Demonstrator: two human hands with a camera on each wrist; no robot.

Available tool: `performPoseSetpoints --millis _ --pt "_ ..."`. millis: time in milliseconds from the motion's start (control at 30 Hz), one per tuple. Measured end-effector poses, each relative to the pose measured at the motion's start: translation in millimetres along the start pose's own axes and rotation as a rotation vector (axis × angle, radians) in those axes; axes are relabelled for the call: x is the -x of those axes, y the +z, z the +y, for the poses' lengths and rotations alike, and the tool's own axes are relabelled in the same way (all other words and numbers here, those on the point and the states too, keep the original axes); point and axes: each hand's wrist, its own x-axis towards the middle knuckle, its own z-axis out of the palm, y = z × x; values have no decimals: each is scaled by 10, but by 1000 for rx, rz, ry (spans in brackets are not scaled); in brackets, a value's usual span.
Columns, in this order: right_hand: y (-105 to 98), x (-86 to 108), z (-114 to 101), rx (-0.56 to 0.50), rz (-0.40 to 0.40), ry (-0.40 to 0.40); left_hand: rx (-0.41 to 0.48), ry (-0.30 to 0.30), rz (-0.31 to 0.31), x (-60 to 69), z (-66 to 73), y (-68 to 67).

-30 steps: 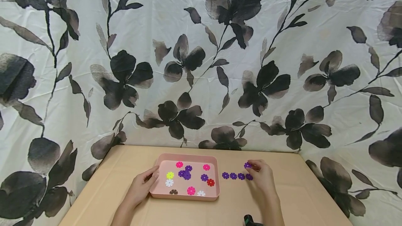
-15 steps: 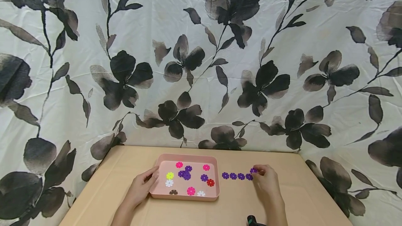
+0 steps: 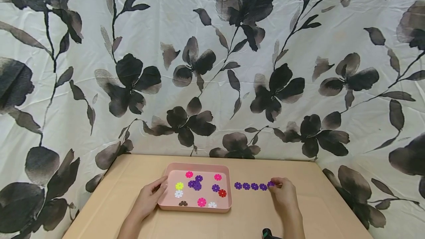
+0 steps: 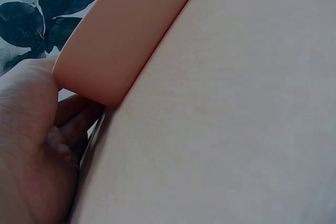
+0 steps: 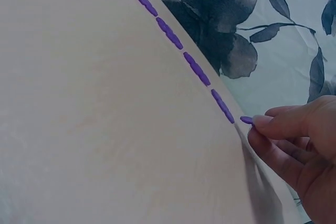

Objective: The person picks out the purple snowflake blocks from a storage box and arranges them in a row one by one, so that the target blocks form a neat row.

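In the head view my right hand [image 3: 286, 196] pinches a small purple flower-shaped piece [image 3: 270, 183] between thumb and fingers. It is at the right end of a row of several like purple flowers [image 3: 254, 186] laid flat on the table. The right wrist view shows the pinched flower [image 5: 246, 120] slightly raised, with a small gap from the last flower [image 5: 222, 106] of the row. My left hand [image 3: 149, 197] grips the left side of a shallow pink tray [image 3: 196, 208]. From the left wrist, the thumb lies along the tray's rim [image 4: 100, 51], with fingers partly hidden behind it.
Inside the tray lie loose flower pieces: purple, pink, yellow [image 3: 179, 186], white [image 3: 178, 194], red [image 3: 222, 193] and brown [image 3: 183, 203]. A black object [image 3: 268, 234] sits by my right wrist. A floral cloth [image 3: 199, 84] hangs behind the tan table [image 3: 245, 220].
My right hand has moved right and nearer to me with the pinched purple flower, from above the row to its right end. The left hand and tray stay put.
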Motion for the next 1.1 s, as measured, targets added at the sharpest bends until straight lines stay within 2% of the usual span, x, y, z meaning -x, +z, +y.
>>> performPoseSetpoints --millis 200,767,900,1000,1100 --pt "15 -13 66 38 6 0 4 2 -2 -2 1 -2" --pt "21 -12 33 54 -18 17 -9 -1 -1 -1 -6 -4" --pt "12 -17 -20 61 -4 -13 -6 1 -1 -1 -3 -4" --pt "20 -19 -99 28 1 -35 -4 6 -2 1 -3 -5" --pt "50 -29 -201 -50 17 -58 0 7 -2 1 -8 -4"
